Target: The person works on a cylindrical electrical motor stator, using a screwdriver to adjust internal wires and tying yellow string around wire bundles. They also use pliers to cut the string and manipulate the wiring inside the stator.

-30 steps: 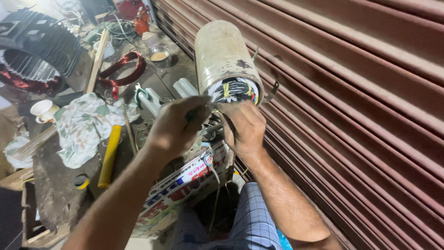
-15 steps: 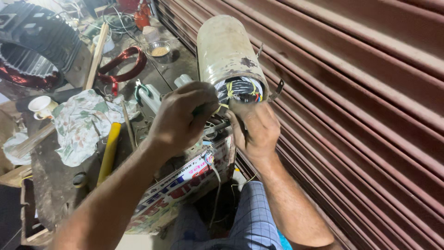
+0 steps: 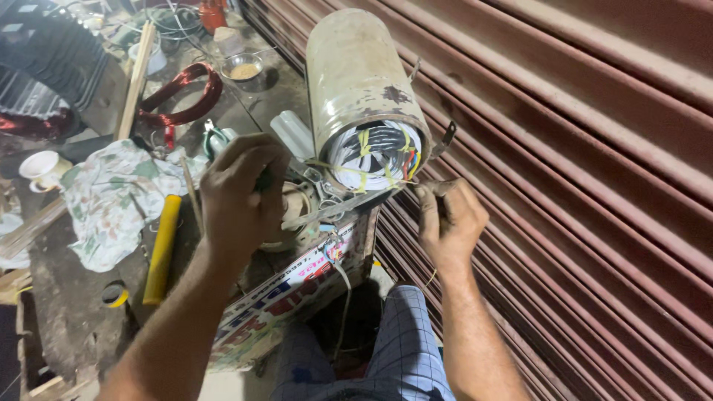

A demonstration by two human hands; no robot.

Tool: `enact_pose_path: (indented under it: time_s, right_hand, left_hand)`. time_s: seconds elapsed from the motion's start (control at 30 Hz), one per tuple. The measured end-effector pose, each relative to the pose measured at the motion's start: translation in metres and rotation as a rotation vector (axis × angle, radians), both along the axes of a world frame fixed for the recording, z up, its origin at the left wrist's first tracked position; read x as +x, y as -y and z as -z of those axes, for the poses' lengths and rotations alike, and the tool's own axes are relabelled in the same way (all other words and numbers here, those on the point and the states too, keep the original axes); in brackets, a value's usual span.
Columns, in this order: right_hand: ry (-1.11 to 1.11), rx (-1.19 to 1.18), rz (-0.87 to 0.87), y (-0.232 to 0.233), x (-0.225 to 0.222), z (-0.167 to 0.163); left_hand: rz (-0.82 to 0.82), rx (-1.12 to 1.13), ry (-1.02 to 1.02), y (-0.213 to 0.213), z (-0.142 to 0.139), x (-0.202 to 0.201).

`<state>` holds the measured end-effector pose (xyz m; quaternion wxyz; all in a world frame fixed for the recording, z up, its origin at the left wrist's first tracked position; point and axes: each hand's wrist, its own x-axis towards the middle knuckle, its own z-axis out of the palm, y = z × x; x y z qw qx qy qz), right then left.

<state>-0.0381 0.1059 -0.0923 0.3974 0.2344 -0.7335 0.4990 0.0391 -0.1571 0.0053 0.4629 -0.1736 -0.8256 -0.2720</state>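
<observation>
A worn cream metal cylinder [image 3: 356,74] lies on the bench with its open end towards me, showing white and black windings [image 3: 375,152] tied with yellow cord. My left hand [image 3: 238,197] is closed around a tool handle. Its flat metal blade [image 3: 334,208] reaches right to just under the cylinder's open end. My right hand [image 3: 449,219] is below and to the right of that end, fingers pinched on a thin cord that I can barely make out.
A dark red ribbed shutter [image 3: 579,148] fills the right side. On the bench to the left lie a patterned cloth [image 3: 111,200], a yellow tube [image 3: 162,249], a white cup [image 3: 41,169], a red wire coil [image 3: 182,96], a small bowl [image 3: 243,68] and a large black motor body [image 3: 44,52].
Both hands have come away from the cylinder's open end, the left one to the left and the right one down and right. The windings now show fully.
</observation>
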Motion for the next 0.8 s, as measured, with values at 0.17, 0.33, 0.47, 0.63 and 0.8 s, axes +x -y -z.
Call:
enact_pose_path:
  time_s: [0.17, 0.33, 0.47, 0.63, 0.8]
  right_hand:
    - [0.228, -0.467, -0.528, 0.002, 0.007, 0.007]
    - [0.397, -0.85, -1.161, 0.009, 0.019, -0.018]
    - [0.412, -0.846, -1.465, 0.016, 0.01, -0.039]
    - [0.041, -0.037, -0.88, 0.003, -0.015, -0.055]
    - [-0.02, 0.255, -0.757, -0.018, -0.028, -0.063]
  left_hand:
    - [0.331, 0.292, 0.094, -0.007, 0.016, -0.002]
    - [0.715, 0.48, 0.545, -0.006, 0.019, -0.017]
    - [0.567, 0.041, 0.46, 0.0, 0.003, -0.031]
    - [0.343, -0.395, 0.503, -0.003, -0.021, -0.035]
    - [0.394, -0.429, 0.408, -0.001, -0.032, -0.037]
